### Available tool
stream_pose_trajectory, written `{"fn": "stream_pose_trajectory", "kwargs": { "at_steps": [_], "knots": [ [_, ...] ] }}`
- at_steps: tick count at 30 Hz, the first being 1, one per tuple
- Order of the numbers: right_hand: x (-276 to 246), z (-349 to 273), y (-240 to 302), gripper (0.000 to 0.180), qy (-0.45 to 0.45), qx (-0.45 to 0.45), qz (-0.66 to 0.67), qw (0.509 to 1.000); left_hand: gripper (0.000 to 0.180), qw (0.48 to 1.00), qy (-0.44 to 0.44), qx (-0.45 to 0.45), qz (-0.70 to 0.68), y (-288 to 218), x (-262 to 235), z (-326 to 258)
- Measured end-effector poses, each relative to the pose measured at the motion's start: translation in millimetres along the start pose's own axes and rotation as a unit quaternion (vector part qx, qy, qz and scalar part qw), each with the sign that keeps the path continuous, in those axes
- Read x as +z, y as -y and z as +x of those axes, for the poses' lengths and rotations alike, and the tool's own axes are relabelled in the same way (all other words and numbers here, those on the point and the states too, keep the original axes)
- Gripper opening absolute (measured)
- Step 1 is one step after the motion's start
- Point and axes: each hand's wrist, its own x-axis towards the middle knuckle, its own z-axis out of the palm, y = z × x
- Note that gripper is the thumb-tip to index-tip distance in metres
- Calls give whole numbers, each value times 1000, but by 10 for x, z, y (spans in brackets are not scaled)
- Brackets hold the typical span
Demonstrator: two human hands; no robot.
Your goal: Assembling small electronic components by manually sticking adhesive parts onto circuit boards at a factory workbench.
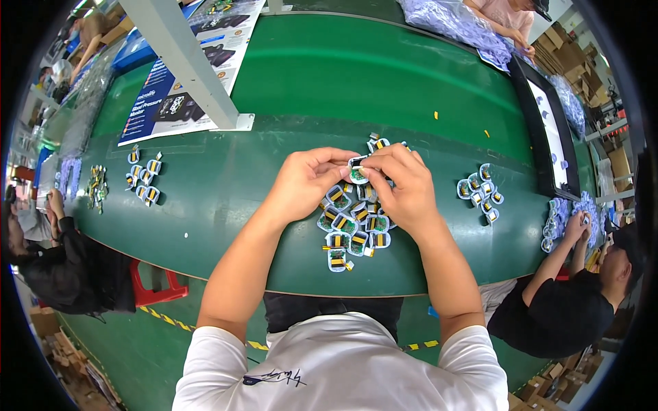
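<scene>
Green tabletop | small casing | between left fingers and right fingers

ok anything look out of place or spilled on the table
Two yellow scraps lie loose on the bright green strip, apart from the pile of electronic units. A white speck sits alone on the table toward the left.

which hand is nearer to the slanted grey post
Left. The left hand is to the right of the grey post and on its near side; the right hand is farther right, past the left one.
</scene>
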Motion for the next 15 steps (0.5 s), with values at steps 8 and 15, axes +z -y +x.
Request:
{"fn": "stream_pose_trajectory", "kwargs": {
  "at_steps": [8, 15],
  "knots": [
    [63, -28, 52, 13, -29, 71, 48, 996, 27, 999, 12, 11, -51, 44, -28, 9],
    [47, -31, 86, 12, -22, 84, 42, 995, 25, 999, 9, 8, -49, 45, -18, 4]
  ]
}}
